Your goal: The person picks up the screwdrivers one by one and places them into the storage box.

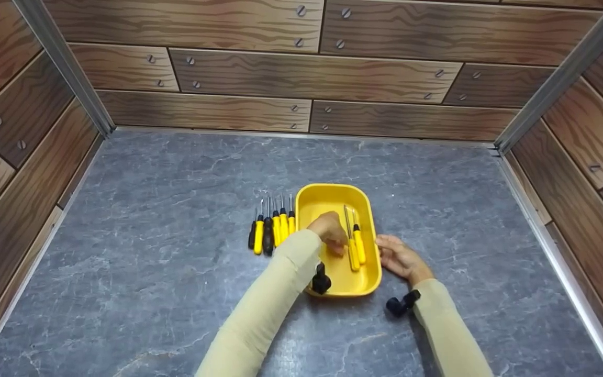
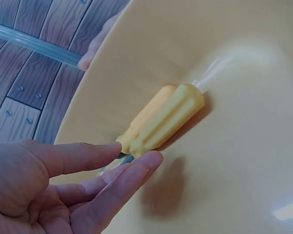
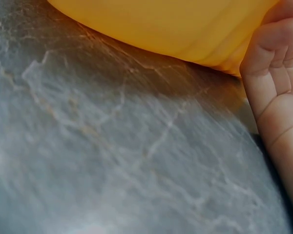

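Observation:
In the head view my left hand (image 1: 330,233) is inside a yellow tray (image 1: 333,285), just left of two screwdrivers. One yellow-handled screwdriver (image 1: 359,246) lies along the tray's right side, with a second screwdriver (image 1: 354,256) beside it. Close up in the left wrist view, the thumb and fingers of the left hand (image 2: 83,180) are apart, near the handles (image 2: 171,114), and no tool shows between them. Against the tray's outer right wall, my right hand (image 1: 400,257) rests its fingers; the right wrist view has this hand (image 3: 278,83) at its edge.
Left of the tray, several screwdrivers (image 1: 259,235) with yellow or black handles lie side by side, tips pointing away. Wood-patterned walls (image 1: 312,78) enclose the grey marbled surface (image 1: 176,209) at the back and both sides.

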Motion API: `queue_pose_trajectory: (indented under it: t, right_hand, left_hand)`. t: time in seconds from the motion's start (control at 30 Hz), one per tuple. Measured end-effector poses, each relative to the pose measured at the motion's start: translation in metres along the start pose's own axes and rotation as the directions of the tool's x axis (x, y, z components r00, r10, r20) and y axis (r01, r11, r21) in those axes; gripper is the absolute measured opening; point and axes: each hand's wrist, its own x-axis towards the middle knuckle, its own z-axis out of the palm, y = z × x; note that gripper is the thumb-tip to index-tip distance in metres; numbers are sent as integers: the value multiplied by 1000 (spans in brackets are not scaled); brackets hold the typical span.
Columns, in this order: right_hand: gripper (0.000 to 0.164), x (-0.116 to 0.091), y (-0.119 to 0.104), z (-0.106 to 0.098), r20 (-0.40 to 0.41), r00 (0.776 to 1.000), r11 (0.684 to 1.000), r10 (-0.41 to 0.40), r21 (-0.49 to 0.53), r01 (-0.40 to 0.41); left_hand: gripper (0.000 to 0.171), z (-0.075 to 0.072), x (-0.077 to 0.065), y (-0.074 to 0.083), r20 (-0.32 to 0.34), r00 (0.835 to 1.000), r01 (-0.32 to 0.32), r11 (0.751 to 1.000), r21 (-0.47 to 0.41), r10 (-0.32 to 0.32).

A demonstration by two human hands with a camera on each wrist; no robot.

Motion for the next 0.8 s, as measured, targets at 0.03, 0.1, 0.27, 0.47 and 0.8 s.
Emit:
queue_pose_trajectory:
  t: [0.03, 0.1, 0.27, 0.47, 0.8]
  right_hand:
    - [49, 0, 0, 0, 0, 1000, 1000, -1, 0, 1]
    - [50, 0, 0, 0, 1, 1000, 1000, -4, 3, 4]
    - [53, 1, 0, -1, 23, 1000, 1000, -8, 5, 8]
    - [52, 2, 0, -2, 35, 999, 1000, -4, -4, 4]
    - [47, 2, 1, -4, 27, 1000, 1000, -1, -15, 1]
  left_hand:
    - [31, -1, -1, 0, 1, 1000, -4, 1000, -4, 4]
    - [28, -3, -2, 1, 1, 1000, -18, 1000, -24, 18]
    - [18, -9, -8, 1, -11, 999, -51, 997, -62, 50]
    - [15, -18, -17, -4, -32, 997, -79, 992, -100, 76]
    - [27, -36, -34, -25, 25, 978, -183, 915, -359, 206]
